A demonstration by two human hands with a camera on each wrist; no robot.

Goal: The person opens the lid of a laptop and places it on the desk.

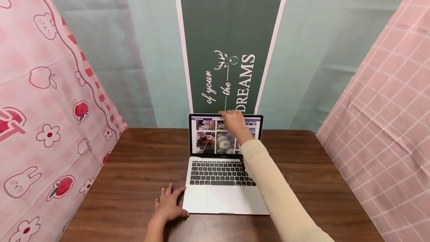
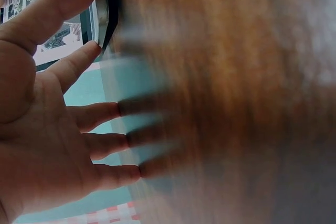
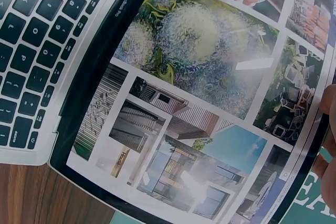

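A silver laptop (image 1: 226, 199) stands unfolded on the wooden table, its screen (image 1: 205, 150) lit with a grid of pictures. My right hand (image 1: 234, 121) grips the top edge of the lid, its arm crossing over the right side of the keyboard (image 1: 215, 173). In the right wrist view, its fingers (image 3: 329, 100) show at the screen's edge. My left hand (image 1: 168, 205) lies at the base's front left corner, fingers spread. The left wrist view shows thumb and index finger (image 2: 79, 64) straight against the laptop's side, the other fingertips on the wood.
The dark wooden table (image 1: 147, 160) extends to both sides of the laptop. Behind it hangs a teal and green curtain (image 1: 231, 18) with white lettering. Pink patterned cloths, one on the left (image 1: 50, 96) and one on the right (image 1: 379, 122), flank the table.
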